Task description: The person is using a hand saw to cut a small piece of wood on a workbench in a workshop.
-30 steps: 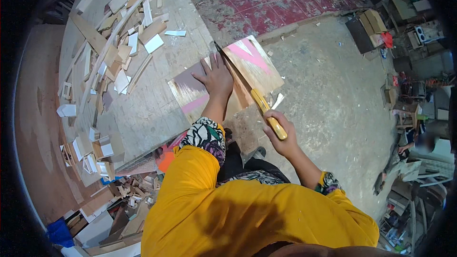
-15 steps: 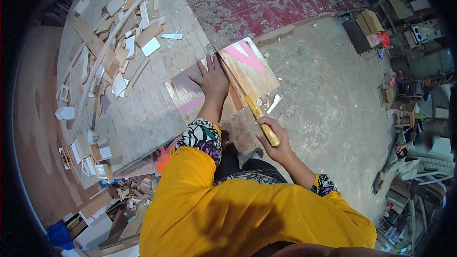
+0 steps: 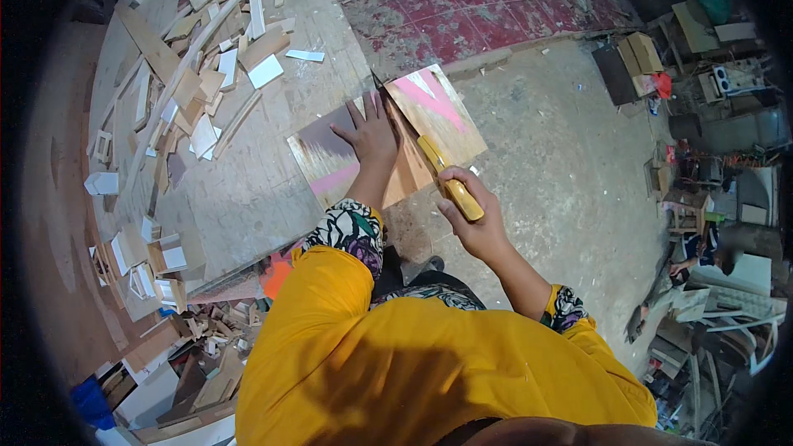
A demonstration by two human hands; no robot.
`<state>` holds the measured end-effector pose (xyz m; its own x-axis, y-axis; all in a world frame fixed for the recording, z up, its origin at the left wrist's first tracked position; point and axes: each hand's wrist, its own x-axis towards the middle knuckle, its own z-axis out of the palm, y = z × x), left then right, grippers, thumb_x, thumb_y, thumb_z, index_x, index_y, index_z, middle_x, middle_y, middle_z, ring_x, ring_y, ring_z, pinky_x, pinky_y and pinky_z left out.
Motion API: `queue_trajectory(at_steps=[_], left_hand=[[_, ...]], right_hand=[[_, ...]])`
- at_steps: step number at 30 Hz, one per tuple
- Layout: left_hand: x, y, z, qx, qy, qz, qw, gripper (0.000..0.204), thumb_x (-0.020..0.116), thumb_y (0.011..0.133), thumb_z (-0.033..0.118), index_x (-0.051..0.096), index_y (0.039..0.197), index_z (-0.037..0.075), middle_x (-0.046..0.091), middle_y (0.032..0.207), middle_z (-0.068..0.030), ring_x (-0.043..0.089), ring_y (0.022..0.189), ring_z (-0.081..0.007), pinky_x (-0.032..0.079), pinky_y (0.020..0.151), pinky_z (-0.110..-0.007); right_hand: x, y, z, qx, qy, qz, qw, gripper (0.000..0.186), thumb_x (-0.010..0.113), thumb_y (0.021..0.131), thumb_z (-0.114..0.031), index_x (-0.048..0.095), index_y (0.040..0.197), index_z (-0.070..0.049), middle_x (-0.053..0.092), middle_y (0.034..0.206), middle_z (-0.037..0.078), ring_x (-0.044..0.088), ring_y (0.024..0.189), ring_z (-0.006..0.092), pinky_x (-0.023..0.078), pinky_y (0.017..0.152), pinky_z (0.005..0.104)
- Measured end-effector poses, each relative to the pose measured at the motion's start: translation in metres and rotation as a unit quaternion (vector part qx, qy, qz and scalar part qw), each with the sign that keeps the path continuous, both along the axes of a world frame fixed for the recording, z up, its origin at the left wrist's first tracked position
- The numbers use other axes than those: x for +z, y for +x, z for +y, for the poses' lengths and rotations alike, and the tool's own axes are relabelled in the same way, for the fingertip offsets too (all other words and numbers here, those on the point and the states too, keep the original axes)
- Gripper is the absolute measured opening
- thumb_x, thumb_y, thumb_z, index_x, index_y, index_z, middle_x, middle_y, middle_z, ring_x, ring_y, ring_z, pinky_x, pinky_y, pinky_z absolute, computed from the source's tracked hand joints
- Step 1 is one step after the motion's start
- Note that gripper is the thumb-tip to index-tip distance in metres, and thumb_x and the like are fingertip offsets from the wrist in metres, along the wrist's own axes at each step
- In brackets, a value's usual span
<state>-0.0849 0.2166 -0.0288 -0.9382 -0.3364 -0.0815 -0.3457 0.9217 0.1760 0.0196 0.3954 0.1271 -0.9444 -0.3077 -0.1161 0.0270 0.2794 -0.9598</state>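
Head view, with clock directions taken from the board: between 4 and 5 o'clock, the saw (image 3: 429, 151) is clasped by its yellow handle in the right grip (image 3: 473, 213). Its dark blade is pointed toward 11 o'clock and laid across the board (image 3: 444, 107), which is marked with pink stripes over pale wood. How deep the blade is set cannot be told. On the 9 o'clock side of the blade, the left grip (image 3: 373, 144) is spread flat on the board, the fingers pointed roughly toward 12. The board is placed at the edge of the table (image 3: 248, 215), its 3 o'clock part extended past that edge. Farther out on the table, offcuts (image 3: 266, 71) are scattered from 8 to 11 o'clock. Scrap (image 3: 221, 381) is heaped at 7. Red tiles (image 3: 471, 0) are seen at 1 o'clock, grey floor (image 3: 562, 140) at 3. Boxes (image 3: 641, 54) are stacked between 2 and 3. Near 4 o'clock, well apart, another person's arm (image 3: 681, 268) is partly shown.
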Motion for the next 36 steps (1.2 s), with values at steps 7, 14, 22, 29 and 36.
queue_trajectory(at_steps=[7,14,22,29,36], left_hand=[[0.012,0.003,-0.001,0.010,0.035,-0.023,0.999,0.058,0.039,0.095,0.023,0.018,0.149,0.017,0.019,0.154,-0.0034,0.009,0.144,-0.0328,0.006,0.100,-0.076],[0.013,0.019,0.007,-0.021,-0.001,-0.037,0.999,0.060,0.038,0.094,0.029,0.019,0.149,0.018,0.014,0.156,-0.0016,0.007,0.144,-0.0335,0.004,0.100,-0.075],[0.009,0.020,0.005,-0.040,-0.018,-0.034,0.998,0.058,0.036,0.096,0.033,0.018,0.149,0.020,0.014,0.156,0.0001,0.006,0.144,-0.0321,0.007,0.101,-0.075],[0.002,0.014,0.002,-0.031,-0.009,-0.019,0.999,0.060,0.040,0.094,0.032,0.020,0.149,0.019,0.014,0.156,0.0000,0.008,0.143,-0.0329,0.009,0.101,-0.075],[0.005,0.013,0.001,-0.053,0.009,-0.008,0.999,0.060,0.041,0.094,0.032,0.021,0.149,0.020,0.018,0.155,-0.0003,0.012,0.142,-0.0328,0.008,0.101,-0.075]], right_hand=[[-0.012,0.005,0.014,0.123,0.101,0.129,0.979,0.036,0.064,0.083,-0.007,0.053,0.117,-0.010,0.062,0.108,0.018,0.061,0.097,0.0402,0.051,0.080,0.0382],[-0.007,0.027,0.028,-0.072,-0.045,-0.152,0.985,0.033,0.064,0.085,-0.009,0.053,0.116,-0.007,0.058,0.105,0.008,0.057,0.091,0.0161,0.047,0.080,0.0290],[0.006,0.014,0.009,-0.053,-0.043,-0.029,0.997,0.032,0.062,0.084,-0.004,0.053,0.114,-0.006,0.057,0.102,0.007,0.054,0.095,0.0144,0.042,0.086,0.0267],[0.025,0.006,-0.006,-0.008,0.036,0.016,0.999,0.033,0.064,0.083,-0.003,0.054,0.114,-0.006,0.059,0.104,0.010,0.057,0.093,0.0168,0.044,0.084,0.0280],[0.028,0.020,-0.011,-0.049,0.043,0.029,0.997,0.031,0.062,0.084,-0.004,0.054,0.113,-0.004,0.061,0.107,0.011,0.058,0.096,0.0171,0.045,0.086,0.0289]])
